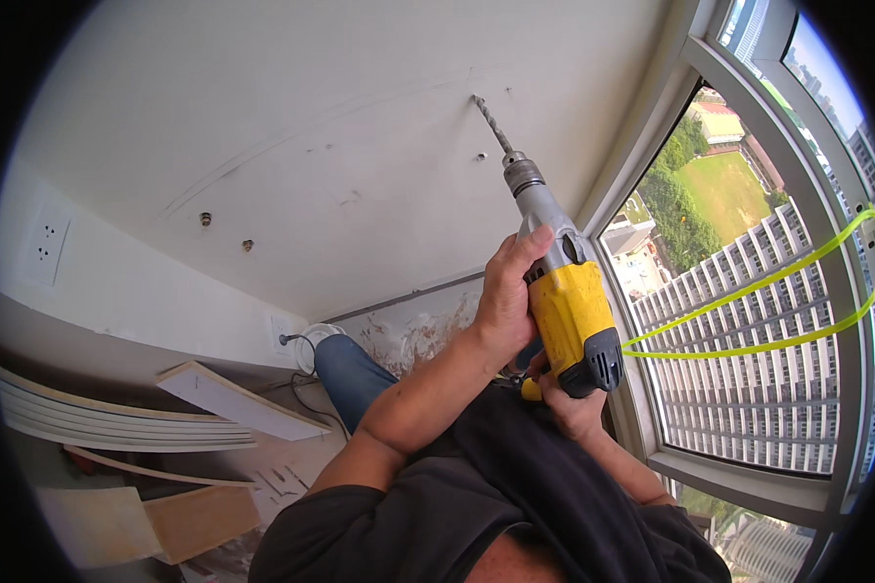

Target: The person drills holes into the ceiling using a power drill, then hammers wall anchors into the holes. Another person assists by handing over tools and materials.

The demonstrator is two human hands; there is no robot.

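1. On the side wall, toward its left end, a white socket sits above loose boards.
2. Near the main wall's lower left edge, two metal fittings stick out.
3. Left hand: fingers clamped around the drill's grey front.
4. Toward that wall's right edge, the drill touches it with its bit.
5. Right hand: wrapped on the drill's rear, fingertips hidden.
6. Past that edge, a window.
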